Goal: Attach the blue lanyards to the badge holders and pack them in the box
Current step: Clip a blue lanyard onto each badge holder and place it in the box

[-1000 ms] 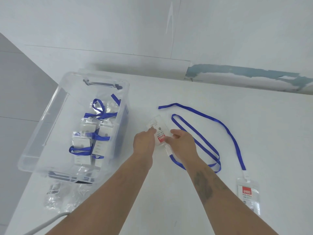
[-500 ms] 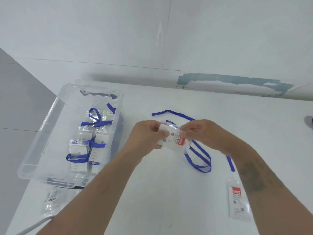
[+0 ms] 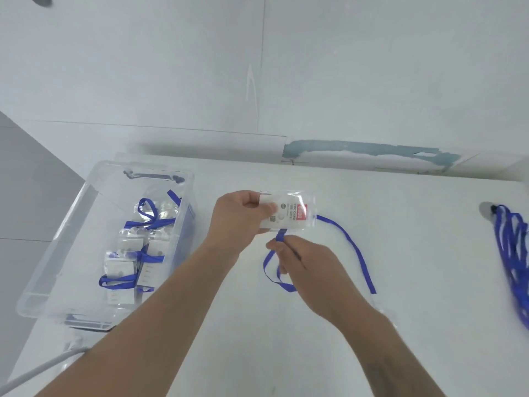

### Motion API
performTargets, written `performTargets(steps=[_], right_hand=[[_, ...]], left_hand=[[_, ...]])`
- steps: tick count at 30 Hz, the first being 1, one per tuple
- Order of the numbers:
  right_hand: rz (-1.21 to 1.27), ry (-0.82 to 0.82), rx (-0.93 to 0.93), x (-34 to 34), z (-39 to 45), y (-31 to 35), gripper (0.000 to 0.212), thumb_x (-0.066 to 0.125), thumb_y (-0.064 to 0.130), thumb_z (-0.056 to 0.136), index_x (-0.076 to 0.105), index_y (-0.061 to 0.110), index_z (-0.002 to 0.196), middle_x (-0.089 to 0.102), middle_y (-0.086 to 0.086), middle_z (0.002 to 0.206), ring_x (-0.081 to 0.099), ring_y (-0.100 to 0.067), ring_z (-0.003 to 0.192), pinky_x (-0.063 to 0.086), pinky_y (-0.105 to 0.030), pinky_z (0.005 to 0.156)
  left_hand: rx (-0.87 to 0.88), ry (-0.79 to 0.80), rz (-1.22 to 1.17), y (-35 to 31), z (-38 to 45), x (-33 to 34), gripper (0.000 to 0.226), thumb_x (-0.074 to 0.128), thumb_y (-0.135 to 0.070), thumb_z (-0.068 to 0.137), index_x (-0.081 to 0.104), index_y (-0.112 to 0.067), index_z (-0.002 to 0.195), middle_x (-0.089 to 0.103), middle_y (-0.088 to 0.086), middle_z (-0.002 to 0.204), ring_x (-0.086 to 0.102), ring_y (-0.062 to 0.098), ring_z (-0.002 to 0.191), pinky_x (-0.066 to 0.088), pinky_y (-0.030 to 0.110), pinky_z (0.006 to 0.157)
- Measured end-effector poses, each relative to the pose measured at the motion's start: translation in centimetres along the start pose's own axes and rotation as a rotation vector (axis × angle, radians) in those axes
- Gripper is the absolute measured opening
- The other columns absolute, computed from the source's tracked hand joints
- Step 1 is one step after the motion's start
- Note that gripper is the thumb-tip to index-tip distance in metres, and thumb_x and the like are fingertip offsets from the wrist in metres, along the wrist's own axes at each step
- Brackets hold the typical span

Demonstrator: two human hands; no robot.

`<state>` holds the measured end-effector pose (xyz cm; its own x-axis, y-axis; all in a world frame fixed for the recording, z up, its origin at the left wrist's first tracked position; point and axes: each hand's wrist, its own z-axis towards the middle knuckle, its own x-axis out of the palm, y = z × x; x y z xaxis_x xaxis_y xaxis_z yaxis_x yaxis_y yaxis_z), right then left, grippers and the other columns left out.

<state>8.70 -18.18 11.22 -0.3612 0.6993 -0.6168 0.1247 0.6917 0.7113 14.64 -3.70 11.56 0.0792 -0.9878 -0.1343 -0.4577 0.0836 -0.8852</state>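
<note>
Nearest me, the right hand (image 3: 303, 262) pinches the lanyard (image 3: 352, 247) just under the holder (image 3: 287, 209), which the left hand (image 3: 237, 219) grips above the surface (image 3: 400, 325). Probably wrapping it, though the clip is hidden. Several wrapped sets already lie in the box (image 3: 51, 270) at left; a bundle of spare lanyards (image 3: 512, 253) waits far right.

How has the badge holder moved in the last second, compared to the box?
Yes. The badge holder was low, near the box's front half; now the left hand holds it raised, level with the box's far end, farther right.
</note>
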Motion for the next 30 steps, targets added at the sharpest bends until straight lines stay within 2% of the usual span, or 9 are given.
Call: performTargets(steps=[6, 9, 14, 19, 21, 24, 26, 28, 30], right_hand=[[-0.302, 0.005, -0.119, -6.2, 0.6, 1.8, 0.02, 0.057, 0.044, 0.091, 0.067, 0.029, 0.085, 0.062, 0.008, 0.074, 0.055, -0.008, 0.068, 0.045, -0.027, 0.065], [-0.141, 0.042, -0.114, -8.0, 1.3, 2.1, 0.011, 0.071, 0.042, 0.083, 0.072, 0.032, 0.078, 0.064, 0.018, 0.067, 0.051, -0.002, 0.057, 0.04, -0.015, 0.054], [0.209, 0.057, -0.066, -8.6, 2.1, 1.8, 0.009, 0.074, 0.03, 0.084, 0.076, 0.028, 0.075, 0.07, 0.007, 0.069, 0.05, 0.003, 0.054, 0.041, -0.01, 0.054], [0.417, 0.021, 0.028, -4.5, 2.2, 0.0, 0.043, 0.06, -0.002, 0.088, 0.069, 0.024, 0.055, 0.059, 0.008, 0.054, 0.05, -0.008, 0.054, 0.04, -0.024, 0.058], [0.401, 0.042, 0.044, -2.6, 1.4, 0.3, 0.04, 0.057, 0.01, 0.093, 0.064, 0.02, 0.054, 0.059, 0.012, 0.054, 0.043, -0.007, 0.05, 0.036, -0.022, 0.057], [0.284, 0.109, -0.013, -0.9, -0.2, 1.3, 0.037, 0.05, 0.032, 0.099, 0.07, 0.042, 0.07, 0.07, 0.008, 0.08, 0.044, -0.006, 0.054, 0.037, -0.017, 0.055], [0.042, 0.12, -0.078, -1.0, -0.8, 1.2, 0.026, 0.048, 0.038, 0.099, 0.071, 0.031, 0.089, 0.061, 0.006, 0.076, 0.049, -0.008, 0.063, 0.044, -0.023, 0.062], [-0.207, 0.061, -0.193, -1.9, -1.0, 1.4, 0.023, 0.049, 0.041, 0.097, 0.067, 0.025, 0.096, 0.057, 0.008, 0.077, 0.051, -0.008, 0.073, 0.046, -0.026, 0.073], [-0.192, -0.046, -0.293, -3.7, -0.8, 2.1, 0.014, 0.057, 0.037, 0.093, 0.07, 0.032, 0.092, 0.06, 0.014, 0.08, 0.051, -0.006, 0.073, 0.042, -0.017, 0.069]], left_hand=[[0.066, 0.132, 0.252, 0.0, -0.6, -1.5, 0.004, 0.075, -0.011, 0.083, 0.072, -0.008, 0.083, 0.076, 0.007, 0.079, 0.074, 0.024, 0.078, 0.062, 0.037, 0.074], [0.001, 0.333, 0.315, -0.5, -1.7, -2.3, 0.01, 0.076, -0.013, 0.084, 0.074, -0.008, 0.092, 0.078, 0.005, 0.084, 0.075, 0.021, 0.082, 0.062, 0.034, 0.076], [-0.143, 0.559, 0.096, -1.0, -3.0, -3.9, 0.025, 0.074, -0.008, 0.081, 0.071, -0.003, 0.106, 0.076, 0.012, 0.101, 0.073, 0.026, 0.095, 0.059, 0.039, 0.086], [-0.165, 0.415, -0.299, -0.8, -2.6, -3.8, 0.02, 0.072, -0.012, 0.077, 0.07, -0.007, 0.096, 0.075, 0.014, 0.098, 0.071, 0.021, 0.083, 0.059, 0.032, 0.079], [-0.163, 0.276, -0.382, -0.9, -2.2, -3.4, 0.009, 0.069, -0.008, 0.086, 0.07, -0.008, 0.095, 0.076, 0.011, 0.098, 0.073, 0.019, 0.082, 0.06, 0.028, 0.075], [-0.109, 0.04, -0.228, -0.8, -1.5, -3.2, 0.011, 0.07, -0.007, 0.088, 0.069, -0.006, 0.098, 0.077, 0.01, 0.095, 0.075, 0.021, 0.086, 0.062, 0.029, 0.072], [-0.028, -0.054, -0.025, -0.4, -1.2, -3.4, 0.005, 0.072, -0.009, 0.087, 0.069, -0.01, 0.091, 0.076, 0.006, 0.091, 0.074, 0.023, 0.087, 0.062, 0.036, 0.076], [0.053, -0.035, 0.166, -0.1, -1.3, -3.6, 0.002, 0.072, -0.012, 0.085, 0.07, -0.014, 0.085, 0.076, 0.002, 0.086, 0.074, 0.024, 0.085, 0.061, 0.045, 0.079], [0.089, 0.045, 0.303, 0.1, -1.8, -3.9, 0.001, 0.072, -0.014, 0.083, 0.073, -0.015, 0.085, 0.076, -0.001, 0.079, 0.073, 0.025, 0.081, 0.06, 0.048, 0.08]])
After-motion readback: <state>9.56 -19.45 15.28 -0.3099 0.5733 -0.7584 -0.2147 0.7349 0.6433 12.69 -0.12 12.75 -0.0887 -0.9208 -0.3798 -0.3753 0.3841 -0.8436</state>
